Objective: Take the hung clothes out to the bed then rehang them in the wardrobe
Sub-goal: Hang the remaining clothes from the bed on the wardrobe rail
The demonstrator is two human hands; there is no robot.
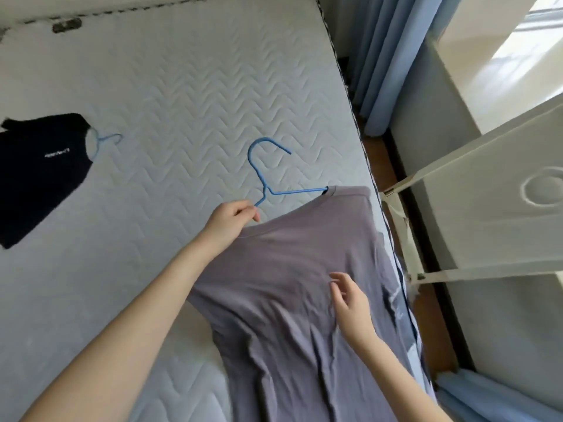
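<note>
A grey T-shirt (283, 287) lies on the white quilted mattress (170, 95) near its right edge, partly on a blue hanger (262, 175). The hanger's hook and one arm stick out of the neck; the other arm reaches into the shirt's far shoulder. My left hand (230, 222) is shut on the hanger's near arm at the collar. My right hand (350, 300) hovers over the shirt's chest with fingers apart, holding nothing. A dark navy shirt (39, 175) on a light blue hanger (106, 139) lies flat at the left of the mattress.
Blue curtains (387, 62) hang beyond the bed's right edge. A white fabric wardrobe door or panel (487, 208) stands at the right, across a narrow strip of wooden floor (384, 166). A bright window sill is at the top right.
</note>
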